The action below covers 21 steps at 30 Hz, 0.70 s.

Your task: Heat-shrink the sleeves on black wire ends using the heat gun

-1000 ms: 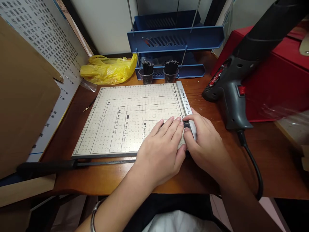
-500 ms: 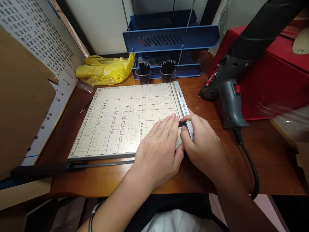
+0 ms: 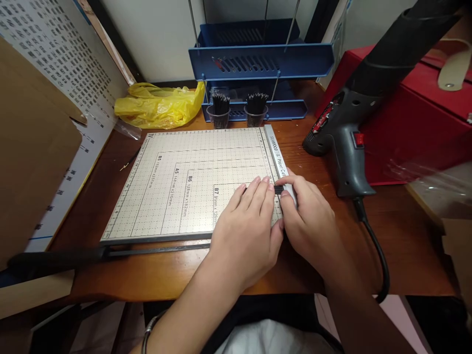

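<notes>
A cream gridded paper cutter board (image 3: 184,182) lies on the wooden desk, with a grey ruler bar (image 3: 275,147) along its right edge. My left hand (image 3: 249,231) rests flat on the board's near right corner, fingertips against a small bundle of thin black strips (image 3: 278,189). My right hand (image 3: 309,221) pinches that bundle at the ruler bar, thumb and forefinger closed on it. Most of the bundle is hidden under my fingers.
A grey heat gun (image 3: 346,142) with a black cord stands to the right, before a red box (image 3: 424,128). Two cups of black strips (image 3: 236,110) sit under blue trays (image 3: 261,59). A yellow bag (image 3: 158,105), cardboard (image 3: 33,162) and the cutter's black handle (image 3: 55,258) lie left.
Both hands stay together at the ruler bar. The left fingers have slid slightly forward and the view has shifted a little; the bundle remains pinched.
</notes>
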Available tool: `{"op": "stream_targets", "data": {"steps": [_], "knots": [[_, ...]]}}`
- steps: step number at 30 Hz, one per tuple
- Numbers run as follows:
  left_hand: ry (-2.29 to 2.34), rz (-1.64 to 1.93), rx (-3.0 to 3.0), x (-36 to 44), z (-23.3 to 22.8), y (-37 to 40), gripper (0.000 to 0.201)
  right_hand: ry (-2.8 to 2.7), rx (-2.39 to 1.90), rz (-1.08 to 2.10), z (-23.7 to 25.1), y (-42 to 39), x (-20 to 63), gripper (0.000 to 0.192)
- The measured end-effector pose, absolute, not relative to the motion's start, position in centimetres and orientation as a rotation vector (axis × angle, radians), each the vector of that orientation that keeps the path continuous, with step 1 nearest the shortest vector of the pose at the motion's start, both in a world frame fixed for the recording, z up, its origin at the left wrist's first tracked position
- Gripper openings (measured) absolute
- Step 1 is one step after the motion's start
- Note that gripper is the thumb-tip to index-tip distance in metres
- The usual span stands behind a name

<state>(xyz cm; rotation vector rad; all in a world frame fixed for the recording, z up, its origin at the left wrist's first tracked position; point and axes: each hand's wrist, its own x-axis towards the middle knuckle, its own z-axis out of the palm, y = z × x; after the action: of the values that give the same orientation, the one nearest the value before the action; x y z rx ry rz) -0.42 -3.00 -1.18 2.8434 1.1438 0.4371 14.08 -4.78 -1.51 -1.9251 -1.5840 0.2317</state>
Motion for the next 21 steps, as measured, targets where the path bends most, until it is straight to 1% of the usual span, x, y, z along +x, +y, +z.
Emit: {"op": "stream_targets", "data": {"steps": [4,9,14,17,21], "knots": [[1.171,0.463,2.852,-0.28,-1.32,-3.22,0.058,-1.556,-1.941,0.261,-1.52,-4.66,14.15,0.037],[1.173,0.423,2.884,-0.17,-1.3,-3.44,0.058,-1.517,-1.94,0.345,-1.45,-4.65,14.17,0.04],[1.185,0.392,2.897,0.05,-1.28,-3.5,0.059,-1.342,-1.775,0.571,-1.45,-4.86,14.69,0.052],[1.191,0.411,2.89,0.06,-1.34,-3.44,0.057,-1.231,-1.662,0.672,-1.47,-4.83,14.97,0.052],[1.188,0.446,2.879,0.0,-1.38,-3.39,0.056,-1.212,-1.669,0.674,-1.39,-4.75,14.94,0.049]]}}
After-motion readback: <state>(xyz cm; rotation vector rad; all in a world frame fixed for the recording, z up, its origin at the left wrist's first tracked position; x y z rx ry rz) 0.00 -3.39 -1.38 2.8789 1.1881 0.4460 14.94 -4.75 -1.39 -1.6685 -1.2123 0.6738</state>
